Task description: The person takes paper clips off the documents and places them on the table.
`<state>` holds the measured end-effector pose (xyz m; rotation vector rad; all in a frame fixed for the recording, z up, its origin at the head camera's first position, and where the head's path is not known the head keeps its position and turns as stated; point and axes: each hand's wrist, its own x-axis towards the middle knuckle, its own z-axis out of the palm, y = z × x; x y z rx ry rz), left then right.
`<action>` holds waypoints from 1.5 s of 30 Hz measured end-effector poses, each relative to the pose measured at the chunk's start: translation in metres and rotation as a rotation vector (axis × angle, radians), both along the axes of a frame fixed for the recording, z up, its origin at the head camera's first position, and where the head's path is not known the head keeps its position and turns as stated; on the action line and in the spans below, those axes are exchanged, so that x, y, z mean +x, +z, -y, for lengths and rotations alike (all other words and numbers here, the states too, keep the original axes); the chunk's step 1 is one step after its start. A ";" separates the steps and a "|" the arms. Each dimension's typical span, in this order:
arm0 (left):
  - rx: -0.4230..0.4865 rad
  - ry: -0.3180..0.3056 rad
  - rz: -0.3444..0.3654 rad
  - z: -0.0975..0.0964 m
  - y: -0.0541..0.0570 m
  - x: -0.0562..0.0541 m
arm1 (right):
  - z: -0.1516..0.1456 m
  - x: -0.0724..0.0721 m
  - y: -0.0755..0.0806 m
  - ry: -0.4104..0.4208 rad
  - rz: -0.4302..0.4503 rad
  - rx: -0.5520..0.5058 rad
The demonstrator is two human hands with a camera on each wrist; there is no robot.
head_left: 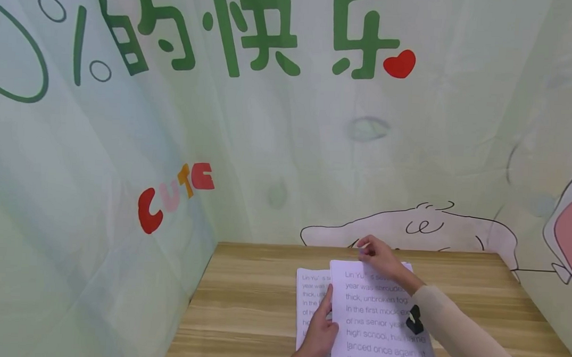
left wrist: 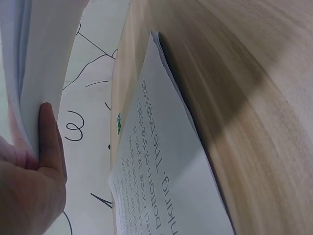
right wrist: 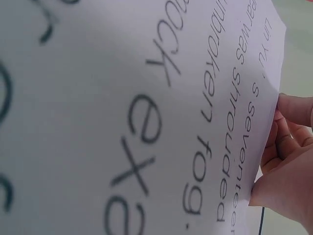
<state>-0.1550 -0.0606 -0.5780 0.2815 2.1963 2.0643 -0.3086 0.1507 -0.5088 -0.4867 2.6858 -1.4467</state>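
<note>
My left hand (head_left: 320,332) grips a stack of printed paper sheets (head_left: 380,331) by its left edge, with the thumb on the front page. In the left wrist view, those raised sheets (left wrist: 46,54) show several layers between the fingers. At their top edge is my right hand (head_left: 380,257), its fingers curled and thumb close to the index finger. A small bluish-purple thing (head_left: 362,251) shows at these fingertips; I cannot tell its kind. The right wrist view has the right hand (right wrist: 291,152) beside the top edge of the front page (right wrist: 146,63).
A second printed stack (head_left: 305,296) lies on the wooden table (head_left: 247,304), partly hidden behind the held sheets. Small green and blue pieces (left wrist: 119,123) lie near the table's back edge. A printed cloth curtain (head_left: 268,135) hangs around the back and sides.
</note>
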 end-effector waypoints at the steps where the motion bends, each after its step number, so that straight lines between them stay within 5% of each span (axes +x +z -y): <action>1: 0.003 0.000 0.001 0.000 0.000 0.000 | -0.001 0.000 0.000 -0.002 0.000 0.004; 12: -0.014 0.039 0.006 0.003 -0.001 -0.001 | -0.018 -0.002 -0.002 -0.004 -0.025 0.027; 45: 0.024 0.033 -0.010 0.014 -0.005 -0.003 | -0.065 0.002 -0.018 -0.072 -0.048 0.059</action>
